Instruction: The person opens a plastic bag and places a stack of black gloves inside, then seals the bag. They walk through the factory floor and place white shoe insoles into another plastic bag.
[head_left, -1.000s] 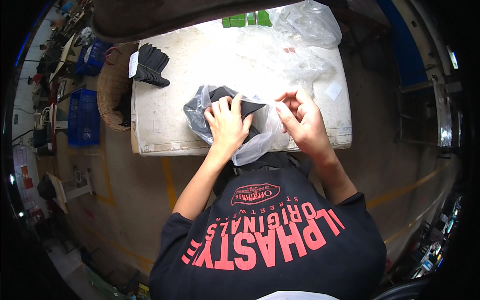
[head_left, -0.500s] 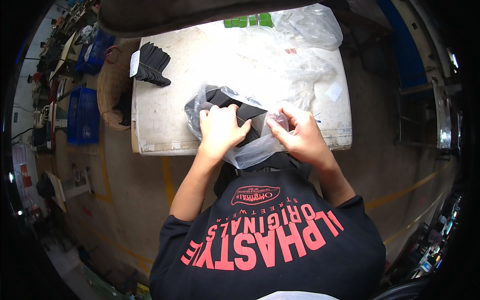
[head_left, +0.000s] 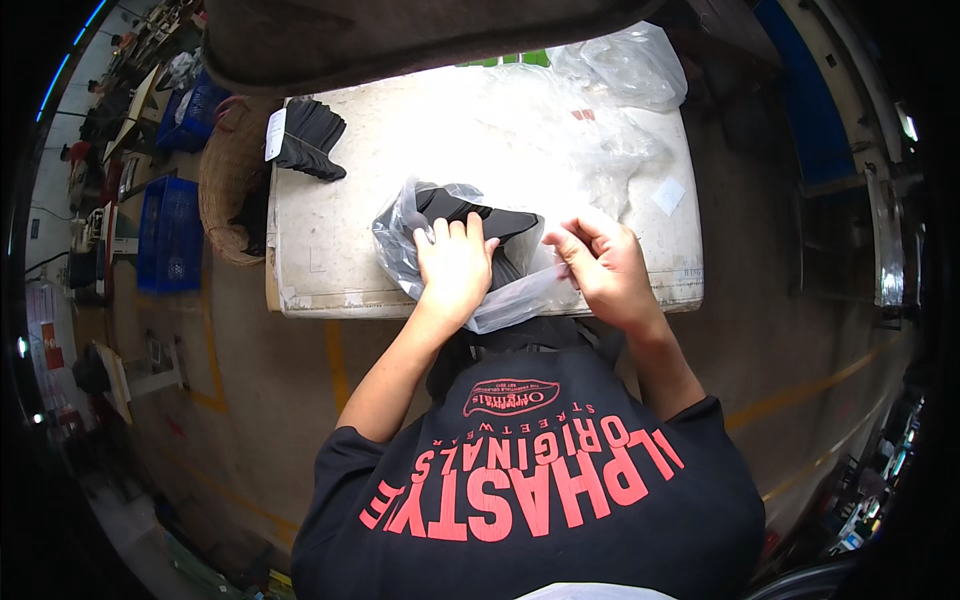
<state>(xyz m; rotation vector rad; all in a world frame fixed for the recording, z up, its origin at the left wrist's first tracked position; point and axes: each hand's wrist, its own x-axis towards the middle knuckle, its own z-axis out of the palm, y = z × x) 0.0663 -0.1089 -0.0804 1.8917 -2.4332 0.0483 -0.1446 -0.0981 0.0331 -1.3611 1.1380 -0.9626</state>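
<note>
In front of me on the white table (head_left: pixel 340 240) lies a clear plastic bag (head_left: pixel 397 255) with its mouth spread open. Inside it are black layered fabric pieces (head_left: pixel 507 221), one pointed end sticking out to the right. My left hand (head_left: pixel 455 262) grips these pieces from above, fingers hooked over them and thumb on the right. What its fingertips press on is partly hidden. At the bag's right edge, my right hand (head_left: pixel 607 268) is closed in a pinch, with the film running to its fingers. A similar black bundle (head_left: pixel 309 140) with a white tag (head_left: pixel 275 135) rests at the far left.
More clear plastic bags (head_left: pixel 630 70) are heaped at the table's far right, near a small white paper (head_left: pixel 667 195). Green items (head_left: pixel 522 58) show at the far edge. Left of the table stand a wicker basket (head_left: pixel 222 205) and blue crates (head_left: pixel 168 235).
The black pieces' pointed end has shifted right and shows more. My left fingers have spread over them. My right fingers have moved slightly on the bag's edge.
</note>
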